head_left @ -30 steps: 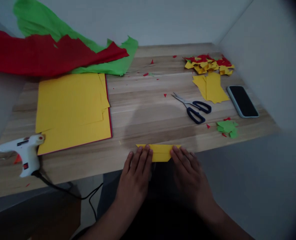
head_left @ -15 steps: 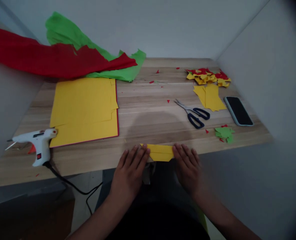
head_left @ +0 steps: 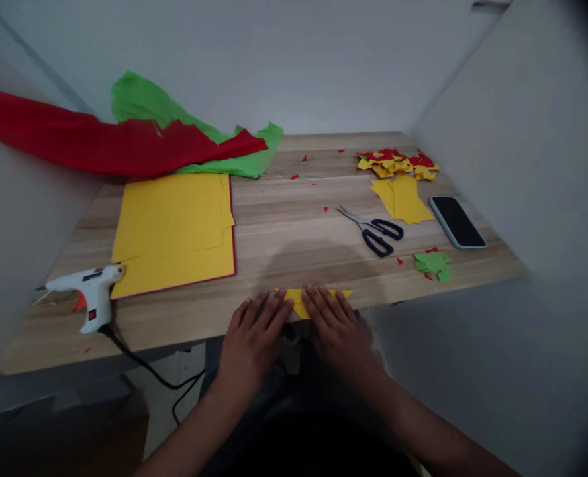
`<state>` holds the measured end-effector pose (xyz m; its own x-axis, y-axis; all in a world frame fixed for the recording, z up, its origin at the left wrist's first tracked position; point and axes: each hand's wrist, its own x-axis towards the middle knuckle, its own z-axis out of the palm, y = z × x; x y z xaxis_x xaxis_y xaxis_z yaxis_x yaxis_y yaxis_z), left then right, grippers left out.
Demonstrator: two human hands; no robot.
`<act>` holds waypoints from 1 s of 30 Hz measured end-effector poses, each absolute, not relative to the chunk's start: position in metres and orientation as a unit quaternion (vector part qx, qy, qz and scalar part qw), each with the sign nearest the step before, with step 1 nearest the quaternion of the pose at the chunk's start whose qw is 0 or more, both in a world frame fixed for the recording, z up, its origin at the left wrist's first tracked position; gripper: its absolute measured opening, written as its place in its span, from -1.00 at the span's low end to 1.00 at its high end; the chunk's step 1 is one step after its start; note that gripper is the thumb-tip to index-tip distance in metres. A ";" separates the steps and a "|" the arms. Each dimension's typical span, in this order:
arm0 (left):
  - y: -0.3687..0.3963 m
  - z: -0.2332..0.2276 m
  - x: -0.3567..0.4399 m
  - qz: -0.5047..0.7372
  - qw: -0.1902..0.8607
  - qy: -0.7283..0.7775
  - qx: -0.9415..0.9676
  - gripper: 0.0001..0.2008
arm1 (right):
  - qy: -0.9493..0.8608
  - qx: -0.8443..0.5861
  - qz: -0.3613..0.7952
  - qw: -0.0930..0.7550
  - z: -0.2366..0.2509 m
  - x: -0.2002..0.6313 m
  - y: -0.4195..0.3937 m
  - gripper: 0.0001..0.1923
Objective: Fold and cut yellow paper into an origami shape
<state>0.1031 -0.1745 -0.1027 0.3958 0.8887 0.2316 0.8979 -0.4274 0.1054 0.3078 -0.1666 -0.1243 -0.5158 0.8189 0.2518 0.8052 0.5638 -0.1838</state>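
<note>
Both hands are pressing flat on a folded yellow paper piece [head_left: 298, 303] at the near edge of the bench [head_left: 284, 245]. The left hand [head_left: 251, 338] is lying palm down with its fingers [head_left: 269, 308] extended and released, the tips covering the left end of the paper. The right hand [head_left: 336, 328] is lying beside it, its fingers [head_left: 324, 301] likewise spread and flat, not clenched, covering most of the right portion. Only a narrow strip of the paper is showing between the two sets of fingertips, plus a pointed corner projecting to the right.

To the left, a white glue gun [head_left: 88, 295] is standing on the bench, its black cord [head_left: 145, 371] hanging over the near edge. Behind it, a stack of yellow sheets [head_left: 175, 228] is lying flat. At mid-depth on the right, green scraps [head_left: 433, 264] are lying near black-handled scissors [head_left: 373, 228] and a phone [head_left: 457, 222], face up. Farther back, cut yellow pieces [head_left: 403, 199] are lying before a heap of red and yellow offcuts [head_left: 398, 162]. At the far left, red crepe paper [head_left: 100, 142] is draping over green crepe paper [head_left: 149, 109].
</note>
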 end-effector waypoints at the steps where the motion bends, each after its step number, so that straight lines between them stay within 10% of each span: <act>1: -0.175 -0.102 0.101 -0.124 0.016 -0.535 -0.836 -0.47 | -0.865 -0.476 0.013 0.156 -0.127 0.316 -0.167 -0.33; 11: -0.167 -0.102 0.110 -0.148 0.006 -0.568 -0.810 -0.46 | -0.846 -0.480 0.066 0.220 -0.102 0.358 -0.150 -0.31; 18: -0.179 -0.111 0.102 -0.142 0.004 -0.527 -0.838 -0.43 | -0.844 -0.446 0.082 0.286 -0.105 0.338 -0.154 -0.81; 23: -0.183 -0.107 0.105 -0.126 -0.004 -0.533 -0.836 -0.41 | -0.847 -0.434 0.083 0.295 -0.114 0.345 -0.156 -0.78; 30: -0.156 -0.092 0.116 -0.196 -0.054 -0.560 -0.803 -0.80 | -0.743 -0.540 0.166 0.359 -0.105 0.344 -0.172 -0.79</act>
